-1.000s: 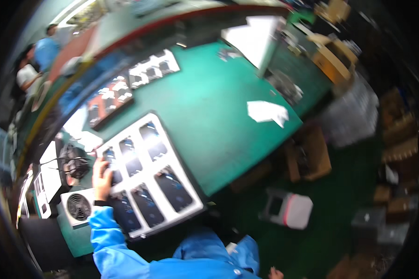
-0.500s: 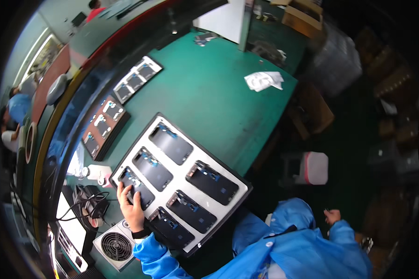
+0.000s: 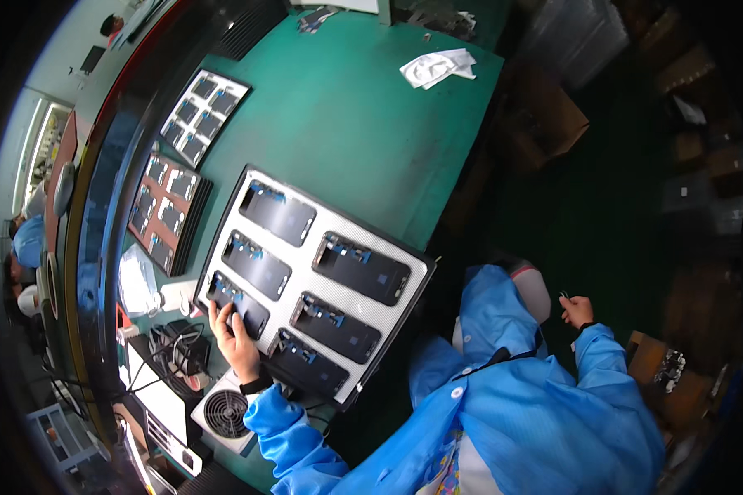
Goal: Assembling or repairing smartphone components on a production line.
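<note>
A white tray point(image 3: 297, 247) with a dark rim holds several black phone screen assemblies point(image 3: 361, 268) in two columns, their blue flex parts showing. My left hand point(image 3: 239, 351) rests over the tray's left side, fingers apart, the tips touching the lower-left screen assembly point(image 3: 248, 312). Well away on the right, above the floor, my right hand point(image 3: 579, 311) is closed, with a small shiny bit showing at its fingertips; too small to name.
A stack of brown trays point(image 3: 166, 206) and another white tray point(image 3: 204, 115) stand along the green table's point(image 3: 330, 107) left side. A white cloth point(image 3: 437, 68) lies toward the far edge. A boxed fan point(image 3: 225, 412) and tangled black cables point(image 3: 177, 351) sit near left. Cardboard boxes point(image 3: 557, 120) stand on the right.
My view has shifted, so the table's things sit higher in the picture and more of the stacked trays shows. My left hand stays at the same screen assembly; my right hand remains closed.
</note>
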{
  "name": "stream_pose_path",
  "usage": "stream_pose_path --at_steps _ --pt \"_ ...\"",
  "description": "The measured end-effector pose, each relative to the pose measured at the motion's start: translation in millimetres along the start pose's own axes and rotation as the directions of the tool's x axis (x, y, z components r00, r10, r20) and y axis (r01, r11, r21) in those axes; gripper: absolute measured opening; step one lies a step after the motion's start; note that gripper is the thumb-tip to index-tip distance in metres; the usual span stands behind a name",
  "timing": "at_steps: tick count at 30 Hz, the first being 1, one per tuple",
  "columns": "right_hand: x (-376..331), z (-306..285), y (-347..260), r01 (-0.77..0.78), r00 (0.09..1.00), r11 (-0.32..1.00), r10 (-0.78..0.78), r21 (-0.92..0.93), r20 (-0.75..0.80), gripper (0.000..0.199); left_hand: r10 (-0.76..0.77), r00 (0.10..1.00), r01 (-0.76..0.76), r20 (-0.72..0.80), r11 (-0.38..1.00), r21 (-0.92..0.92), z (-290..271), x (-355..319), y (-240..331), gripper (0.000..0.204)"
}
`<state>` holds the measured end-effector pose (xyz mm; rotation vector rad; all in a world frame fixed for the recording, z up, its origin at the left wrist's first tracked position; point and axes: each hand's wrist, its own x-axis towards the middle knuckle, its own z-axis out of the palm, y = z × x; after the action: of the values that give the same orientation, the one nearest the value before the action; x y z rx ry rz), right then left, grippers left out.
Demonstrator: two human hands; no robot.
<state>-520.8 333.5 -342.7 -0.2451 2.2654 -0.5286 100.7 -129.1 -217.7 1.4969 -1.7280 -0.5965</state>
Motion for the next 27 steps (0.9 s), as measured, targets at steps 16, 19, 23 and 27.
stream_pose_path --at_steps 16,19,23,27 --pt "45 83 -58 0.204 0.958 0.976 -0.215 0.075 0.189 0.039 0.045 0.998 -0.041 0.044 0.995 -0.091 3 3 14 0.023" --pt "55 83 -52 0.182 0.952 0.981 -0.194 0.071 0.237 0.041 0.030 0.999 -0.028 0.040 0.998 -0.054 1 5 18 0.022" --pt "56 78 -37 0.072 0.969 0.996 -0.059 -0.046 0.240 0.045 -0.008 1.000 0.007 -0.009 0.993 -0.115 -5 5 11 0.023" --pt "77 58 -34 0.005 0.965 0.997 0.014 -0.075 0.260 0.059 0.069 0.996 -0.070 0.055 0.998 0.004 -6 7 26 0.026"
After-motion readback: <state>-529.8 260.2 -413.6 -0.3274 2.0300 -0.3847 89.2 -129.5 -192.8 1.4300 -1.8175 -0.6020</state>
